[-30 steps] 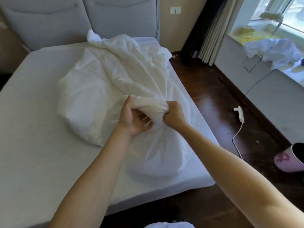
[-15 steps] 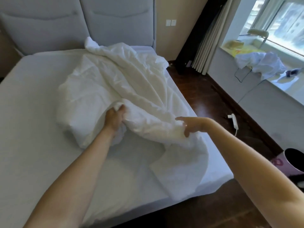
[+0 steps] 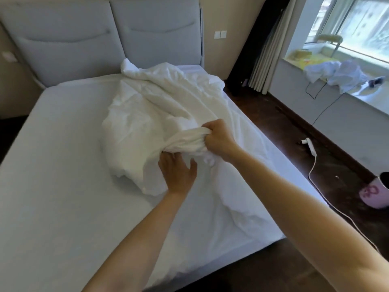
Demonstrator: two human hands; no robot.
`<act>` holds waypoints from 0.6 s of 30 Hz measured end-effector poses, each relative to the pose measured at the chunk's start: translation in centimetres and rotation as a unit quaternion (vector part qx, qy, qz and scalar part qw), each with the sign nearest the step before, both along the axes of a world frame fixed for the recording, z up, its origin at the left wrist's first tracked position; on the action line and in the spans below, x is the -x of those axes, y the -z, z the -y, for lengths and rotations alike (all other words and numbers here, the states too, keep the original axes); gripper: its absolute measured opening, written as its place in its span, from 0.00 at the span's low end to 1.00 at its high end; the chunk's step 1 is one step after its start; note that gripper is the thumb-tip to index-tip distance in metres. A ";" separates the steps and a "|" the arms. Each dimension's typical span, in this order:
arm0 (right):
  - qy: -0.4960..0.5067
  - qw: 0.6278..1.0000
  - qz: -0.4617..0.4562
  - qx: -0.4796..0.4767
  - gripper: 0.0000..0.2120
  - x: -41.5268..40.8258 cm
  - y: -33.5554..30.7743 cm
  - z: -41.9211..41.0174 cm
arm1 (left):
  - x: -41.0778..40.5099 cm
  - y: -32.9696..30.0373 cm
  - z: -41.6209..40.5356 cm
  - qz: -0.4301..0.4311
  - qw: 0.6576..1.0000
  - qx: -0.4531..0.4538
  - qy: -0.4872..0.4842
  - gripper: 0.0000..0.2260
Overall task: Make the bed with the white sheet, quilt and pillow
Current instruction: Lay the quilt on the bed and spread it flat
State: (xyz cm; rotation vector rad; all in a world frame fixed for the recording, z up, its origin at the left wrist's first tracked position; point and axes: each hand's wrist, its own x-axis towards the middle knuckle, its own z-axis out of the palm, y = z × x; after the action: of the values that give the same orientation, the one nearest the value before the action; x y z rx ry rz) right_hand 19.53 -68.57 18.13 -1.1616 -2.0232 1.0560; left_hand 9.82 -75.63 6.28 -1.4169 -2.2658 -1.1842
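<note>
A crumpled white sheet (image 3: 160,110) lies in a heap on the right half of the bare mattress (image 3: 52,165), reaching from the grey headboard (image 3: 105,43) down toward the foot. My right hand (image 3: 219,140) grips a bunched fold of the sheet near the heap's front. Just below it, my left hand (image 3: 177,173) lies with fingers spread, its fingertips under that fold and touching the cloth. A thinner part of the sheet spreads flat over the mattress's right front corner. No quilt or pillow is in view on the bed.
Dark wooden floor (image 3: 294,127) runs along the bed's right side, with a white plug and cable (image 3: 311,148) lying on it and a pink bin (image 3: 376,192) at the right edge. White cloth (image 3: 336,74) is piled on the window sill. Curtains (image 3: 267,60) hang in the corner.
My right hand, held open in the air half a second ago, has closed on a fold of the sheet. My left hand has let go of its handful and opened below that fold.
</note>
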 end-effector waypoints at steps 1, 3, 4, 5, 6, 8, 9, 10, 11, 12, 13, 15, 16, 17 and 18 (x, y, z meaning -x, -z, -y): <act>-0.003 1.000 0.016 -0.004 0.17 -0.1 0.2 0.4 | -0.2 0.4 -0.5 0.025 0.999 -0.002 -0.032 0.23; 0.012 1.000 0.019 -0.007 0.13 -0.8 0.6 0.7 | -0.1 0.5 -1.8 0.140 0.985 -0.010 -0.104 0.23; 0.028 1.000 0.012 -0.002 0.13 -1.3 0.5 0.6 | 0.5 0.4 -2.1 0.243 0.956 -0.018 -0.161 0.22; 0.044 0.999 0.006 0.006 0.13 -1.9 0.4 0.4 | 1.3 0.5 -2.2 0.351 0.909 -0.026 -0.224 0.22; 0.053 0.999 0.002 0.008 0.14 -2.6 0.4 -0.1 | 2.1 0.9 -2.6 0.424 0.863 -0.023 -0.273 0.25; 0.063 0.998 0.002 0.012 0.16 -3.8 0.6 -0.9 | 4.7 3.0 -2.4 0.448 0.865 0.055 -0.219 0.27; 0.067 0.998 0.004 0.014 0.17 -4.1 0.9 -1.1 | 5.9 4.2 -2.2 0.431 0.882 0.106 -0.161 0.24; 0.069 0.997 0.013 0.018 0.17 -4.3 1.5 -1.6 | 7.1 5.2 -2.0 0.419 0.889 0.147 -0.114 0.19; 0.075 0.996 0.042 0.021 0.17 -4.3 2.6 -2.1 | 7.8 6.0 -1.6 0.421 0.887 0.165 -0.094 0.17; 0.078 0.993 0.088 0.020 0.15 -4.2 3.9 -2.8 | 8.4 6.3 -0.9 0.436 0.881 0.158 -0.089 0.16; 0.074 0.984 0.161 0.027 0.13 -4.1 5.4 -3.2 | 9.0 5.8 0.1 0.473 0.867 0.136 -0.080 0.15; 0.009 0.927 0.366 0.079 0.13 -3.9 6.4 -2.8 | 10.2 3.3 1.5 0.522 0.846 0.095 -0.048 0.15; -0.045 0.889 0.439 0.121 0.18 -3.6 6.1 -2.4 | 11.0 1.8 1.8 0.529 0.843 0.096 -0.024 0.15; -0.108 0.865 0.464 0.159 0.25 -2.9 5.4 -1.7 | 12.0 0.0 1.9 0.506 0.854 0.118 0.002 0.15; -0.159 0.870 0.422 0.198 0.33 -1.4 4.1 -0.4 | 13.0 -2.4 2.3 0.440 0.882 0.166 0.036 0.13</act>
State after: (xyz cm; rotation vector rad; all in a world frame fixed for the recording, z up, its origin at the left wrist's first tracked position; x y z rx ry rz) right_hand 20.95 -68.15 14.01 -1.7679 -2.8283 1.3082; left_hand -3.19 -77.96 8.66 -1.1948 -3.1615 -1.8033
